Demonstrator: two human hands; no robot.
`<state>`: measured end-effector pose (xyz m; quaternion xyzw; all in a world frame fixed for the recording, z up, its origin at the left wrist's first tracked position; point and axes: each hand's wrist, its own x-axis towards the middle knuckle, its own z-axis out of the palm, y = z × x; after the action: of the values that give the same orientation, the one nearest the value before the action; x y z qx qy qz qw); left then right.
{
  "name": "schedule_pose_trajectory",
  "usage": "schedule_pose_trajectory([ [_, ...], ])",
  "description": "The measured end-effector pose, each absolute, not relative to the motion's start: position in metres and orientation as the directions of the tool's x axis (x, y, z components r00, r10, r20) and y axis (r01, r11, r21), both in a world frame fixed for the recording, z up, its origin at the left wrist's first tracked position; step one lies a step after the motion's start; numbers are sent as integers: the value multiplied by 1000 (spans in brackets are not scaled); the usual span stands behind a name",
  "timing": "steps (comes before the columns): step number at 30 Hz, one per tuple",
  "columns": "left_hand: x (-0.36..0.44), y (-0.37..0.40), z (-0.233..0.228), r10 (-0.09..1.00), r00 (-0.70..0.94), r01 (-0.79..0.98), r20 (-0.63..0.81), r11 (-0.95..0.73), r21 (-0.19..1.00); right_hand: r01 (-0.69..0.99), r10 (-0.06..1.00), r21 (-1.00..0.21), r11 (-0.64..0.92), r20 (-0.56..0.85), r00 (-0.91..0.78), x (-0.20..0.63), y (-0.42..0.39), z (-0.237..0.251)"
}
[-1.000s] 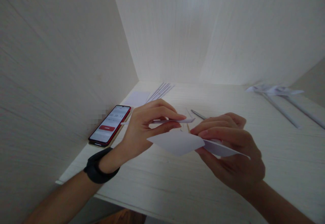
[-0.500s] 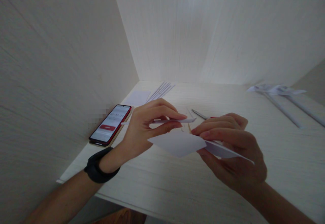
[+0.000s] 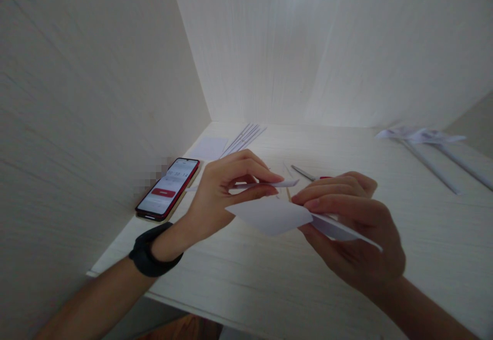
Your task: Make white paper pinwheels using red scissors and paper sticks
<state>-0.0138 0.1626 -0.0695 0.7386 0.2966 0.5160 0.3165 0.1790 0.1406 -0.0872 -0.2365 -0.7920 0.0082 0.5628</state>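
Head view, only one. Left hand (image 3: 219,191): thumb and fingertips closed in a pinch on a white paper tube (image 3: 290,182), flattish tip poking out toward the right. Right hand (image 3: 370,216): thumb below, fingers above, pinching a folded paper piece (image 3: 269,216), its broad flap aimed left. Both papers in the air over the table (image 3: 269,278), near each other, apparently apart. Thin wooden stick (image 3: 288,194) at right fingertips; can't tell if gripped.

Handling, my judgement: light pinch, or the paper creases; steady the tube close to its tip; right fingers clear of the flap; line both up before any contact.

Surface: pale, wood-grain. Phone (image 3: 167,188) left, paper sheet (image 3: 208,147) and thin strips (image 3: 246,137) far left, scissors (image 3: 302,172) behind right hand, two paper rods (image 3: 431,167) far right with crumpled-looking heads. Room: pale back wall (image 3: 308,47), left wall (image 3: 96,98), dim light.
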Motion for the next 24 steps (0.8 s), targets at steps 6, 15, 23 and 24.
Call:
schedule_pose_trajectory([
  [6,-18,165,-72,770,315,31,555,-592,805,368,374,-275,888,898,-232,178,141,-88],
  [15,-15,165,-73,781,308,50,543,-583,811,360,393,-294,885,887,-241,178,141,-87],
  [23,-14,163,-73,789,287,93,543,-587,804,362,407,-310,879,884,-230,178,141,-89],
  [24,-14,163,-73,791,285,100,542,-586,804,362,404,-308,880,885,-230,178,141,-89],
])
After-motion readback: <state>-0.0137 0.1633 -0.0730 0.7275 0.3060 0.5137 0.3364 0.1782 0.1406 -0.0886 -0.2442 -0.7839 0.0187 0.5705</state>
